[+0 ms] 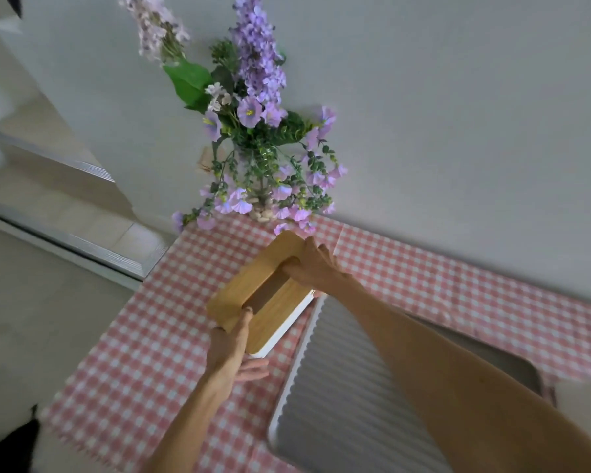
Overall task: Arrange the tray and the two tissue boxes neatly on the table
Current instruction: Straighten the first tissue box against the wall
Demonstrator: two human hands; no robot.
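While both hands grip it, the box point(249, 295), with its wooden lid and white body, sits over the checked cloth point(133, 370), between the vase point(263, 199) and the ribbed tray point(348, 397). The left hand point(229, 349) clasps its near end, the right hand point(316, 264) its far end, thumb in the slot.

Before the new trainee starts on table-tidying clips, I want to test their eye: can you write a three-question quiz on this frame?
1. True or false: both hands grip the wooden-lidded tissue box.
2. Which side of the ribbed tray is that box on: A) the window side, B) the far-right side, C) on top of it?
3. Fill in: the vase of purple flowers stands at the table's ____ edge, by the wall.

Key: 1 true, the left hand at the near end, the right hand at the far end; 2 A; 3 far.
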